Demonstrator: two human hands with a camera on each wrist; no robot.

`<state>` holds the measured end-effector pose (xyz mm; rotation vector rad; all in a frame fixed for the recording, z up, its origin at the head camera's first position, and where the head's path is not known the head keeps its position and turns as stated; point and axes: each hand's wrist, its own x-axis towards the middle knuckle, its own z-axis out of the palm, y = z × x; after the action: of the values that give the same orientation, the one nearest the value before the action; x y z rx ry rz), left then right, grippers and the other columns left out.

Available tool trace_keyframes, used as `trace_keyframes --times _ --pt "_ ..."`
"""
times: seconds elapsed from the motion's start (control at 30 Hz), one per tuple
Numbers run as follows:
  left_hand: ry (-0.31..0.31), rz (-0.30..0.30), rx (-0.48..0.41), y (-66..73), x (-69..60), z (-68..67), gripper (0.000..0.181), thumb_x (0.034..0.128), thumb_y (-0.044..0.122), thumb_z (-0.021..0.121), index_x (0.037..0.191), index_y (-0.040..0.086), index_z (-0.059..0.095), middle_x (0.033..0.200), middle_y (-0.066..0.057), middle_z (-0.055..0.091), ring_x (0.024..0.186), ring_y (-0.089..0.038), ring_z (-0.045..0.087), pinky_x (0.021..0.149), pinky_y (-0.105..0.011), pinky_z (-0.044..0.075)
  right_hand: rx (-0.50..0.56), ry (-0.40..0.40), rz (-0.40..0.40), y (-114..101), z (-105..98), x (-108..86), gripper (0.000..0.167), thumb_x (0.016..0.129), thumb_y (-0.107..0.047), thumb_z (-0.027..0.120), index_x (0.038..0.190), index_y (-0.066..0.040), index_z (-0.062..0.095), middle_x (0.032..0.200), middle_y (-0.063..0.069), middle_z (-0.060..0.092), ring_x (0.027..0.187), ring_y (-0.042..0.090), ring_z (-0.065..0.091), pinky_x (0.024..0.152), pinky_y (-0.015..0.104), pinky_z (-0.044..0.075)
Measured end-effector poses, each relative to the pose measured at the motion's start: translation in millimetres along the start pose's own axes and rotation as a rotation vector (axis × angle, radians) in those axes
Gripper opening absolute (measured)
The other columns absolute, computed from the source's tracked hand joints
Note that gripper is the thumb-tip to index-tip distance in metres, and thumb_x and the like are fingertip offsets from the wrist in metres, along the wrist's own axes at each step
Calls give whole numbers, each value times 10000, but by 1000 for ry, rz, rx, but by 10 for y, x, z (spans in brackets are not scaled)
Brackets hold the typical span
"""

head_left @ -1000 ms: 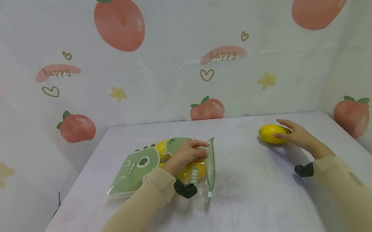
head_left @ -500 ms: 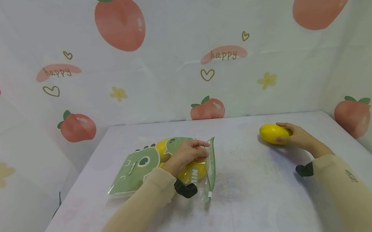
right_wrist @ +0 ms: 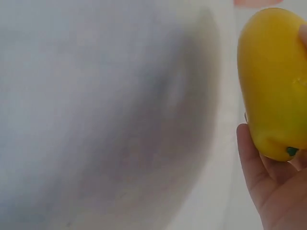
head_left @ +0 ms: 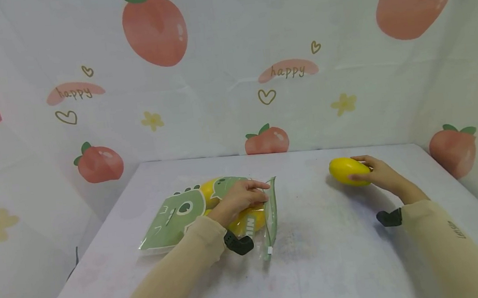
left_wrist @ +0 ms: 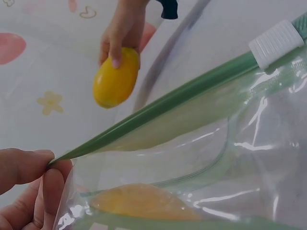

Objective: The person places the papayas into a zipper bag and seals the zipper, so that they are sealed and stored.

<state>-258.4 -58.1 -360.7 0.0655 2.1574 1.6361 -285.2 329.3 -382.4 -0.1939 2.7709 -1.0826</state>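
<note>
A green-and-clear slider zip bag (head_left: 172,224) with a dinosaur print lies at the left of the table, yellow fruit (left_wrist: 139,203) showing through its plastic. My left hand (head_left: 240,199) pinches one end of the bag's green zip edge (left_wrist: 158,111) between thumb and finger. The white slider (left_wrist: 277,44) sits towards the other end of that edge. At the right, my right hand (head_left: 382,175) grips a smooth yellow mango (head_left: 346,171), which has a small green stem nub in the right wrist view. It appears held just above the table, its shadow beneath.
The white table (head_left: 321,266) reaches back to a hanging cloth (head_left: 216,98) printed with peaches, hearts and flowers. Cloth also hangs along both sides. A dark cord (head_left: 76,261) shows at the table's left edge.
My right hand has taken a fuller hold of the mango and moved it slightly to the left and up. The left hand and the bag have stayed in place.
</note>
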Motion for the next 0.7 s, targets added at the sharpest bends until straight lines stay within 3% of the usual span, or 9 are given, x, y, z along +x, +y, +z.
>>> trace_keyframes --times 0.37,0.7 --pt "0 8 -19 -1 11 -13 359 869 71 690 1224 40 644 879 -36 659 776 -140 599 771 -215 547 74 29 -94 -380 6 -13 758 921 -449 614 1507 -94 290 1465 248 336 1255 450 398 980 613 395" --pt "-3 8 -17 0 -6 0 354 876 72 681 1226 39 642 885 -41 652 784 -148 597 778 -221 544 116 21 -191 -614 173 -99 685 913 -349 661 1478 -109 357 1391 185 418 1086 328 513 845 355 450"
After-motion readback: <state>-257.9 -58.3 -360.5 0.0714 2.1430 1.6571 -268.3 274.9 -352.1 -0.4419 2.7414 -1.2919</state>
